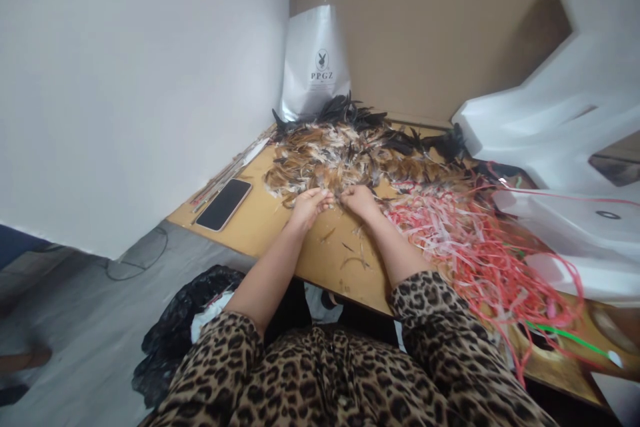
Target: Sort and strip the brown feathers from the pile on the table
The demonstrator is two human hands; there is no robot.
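Observation:
A wide heap of feathers (325, 153), brown, cream and black, spreads over the yellowish table (270, 227). At its near edge my left hand (311, 205) is closed, thumb and fingertips pinched on what looks like a small feather. My right hand (359, 201) is close beside it with curled fingers, its fingertips facing the left ones. Whatever the right fingers hold is too small to make out. A few loose feathers (350, 248) lie on the tabletop just below my hands.
Pink and red ribbon strips (470, 247) are tangled at the right, with a green strip (570, 337). A phone (224, 204) lies at left. Behind the feathers stands a white bag (317, 67). White molded pieces (550, 107) are at right; a black plastic bag (175, 320) is below.

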